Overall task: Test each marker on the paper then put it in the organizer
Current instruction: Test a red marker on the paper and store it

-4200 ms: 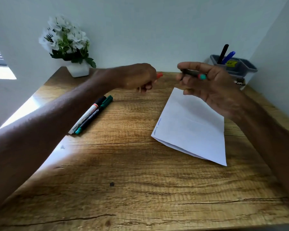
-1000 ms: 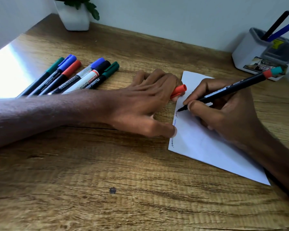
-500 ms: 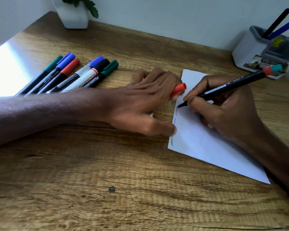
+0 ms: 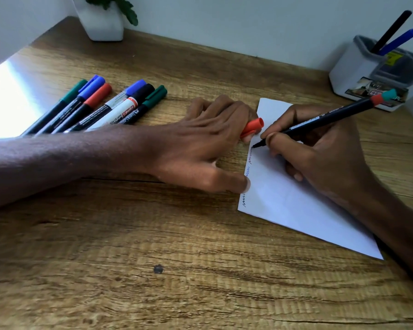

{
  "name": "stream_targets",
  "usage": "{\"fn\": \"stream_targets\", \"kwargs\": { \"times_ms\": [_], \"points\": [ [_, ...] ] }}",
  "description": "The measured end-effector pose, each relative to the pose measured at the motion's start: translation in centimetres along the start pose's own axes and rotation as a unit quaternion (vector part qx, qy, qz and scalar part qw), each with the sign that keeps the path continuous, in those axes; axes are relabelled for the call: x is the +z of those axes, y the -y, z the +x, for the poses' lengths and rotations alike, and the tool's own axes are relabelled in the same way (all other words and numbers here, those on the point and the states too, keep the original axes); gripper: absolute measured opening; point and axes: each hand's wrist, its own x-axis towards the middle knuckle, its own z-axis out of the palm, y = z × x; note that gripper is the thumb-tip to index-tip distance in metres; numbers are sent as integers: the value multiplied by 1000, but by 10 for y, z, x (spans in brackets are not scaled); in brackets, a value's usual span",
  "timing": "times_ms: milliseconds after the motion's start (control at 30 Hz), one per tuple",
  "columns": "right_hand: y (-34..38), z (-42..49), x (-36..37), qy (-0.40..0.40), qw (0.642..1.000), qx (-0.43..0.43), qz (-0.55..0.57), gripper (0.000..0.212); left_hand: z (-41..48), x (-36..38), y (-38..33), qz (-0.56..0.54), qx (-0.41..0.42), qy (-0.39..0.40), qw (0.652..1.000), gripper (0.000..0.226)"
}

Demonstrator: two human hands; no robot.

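My right hand (image 4: 320, 160) grips a black marker (image 4: 320, 119) with a red and teal end, its tip touching the left edge of the white paper (image 4: 296, 201). Short squiggles run down that edge. My left hand (image 4: 200, 148) rests on the table, its thumb pinning the paper's edge, its fingers curled around the red cap (image 4: 253, 126). Several capped markers (image 4: 105, 108) lie in a row at the left. The white and grey organizer (image 4: 358, 75) stands at the back right with a black marker (image 4: 391, 29) and a blue one (image 4: 399, 40) in it.
A white plant pot (image 4: 103, 22) stands at the back against the wall. Bright sunlight falls on the table's left edge (image 4: 3, 103). The wall closes the far side, and the wooden table (image 4: 177, 270) stretches toward me.
Since 4.2 s ago both hands came down from the air to the paper. In the last second the marker tip crept up the paper's left edge, adding to the squiggles.
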Motion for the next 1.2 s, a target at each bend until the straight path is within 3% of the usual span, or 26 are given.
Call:
{"fn": "stream_targets", "kwargs": {
  "times_ms": [167, 467, 600, 800, 933, 1200],
  "points": [
    [0, 0, 0, -6, 1000, 19, 2, 9, -1, -2, -1, -13, 5, 3, 1000, 91],
    [1, -1, -4, -44, 991, 60, 115, 9, -1, -18, -9, -102, 37, 15, 994, 45],
    [4, -3, -7, -38, 987, 47, 147, 12, 0, -17, -10, -173, -4, -39, 984, 43],
    [6, -2, -12, -40, 984, 26, 174, 21, 2, -16, -5, -231, -31, -206, 950, 36],
    [8, -1, -17, -66, 987, -23, 148, 16, 4, -15, -3, -197, -28, -219, 955, 21],
    [10, -2, -20, -57, 986, -76, 137, 12, 5, -16, -2, -202, -37, -224, 953, 21]
  ]
}}
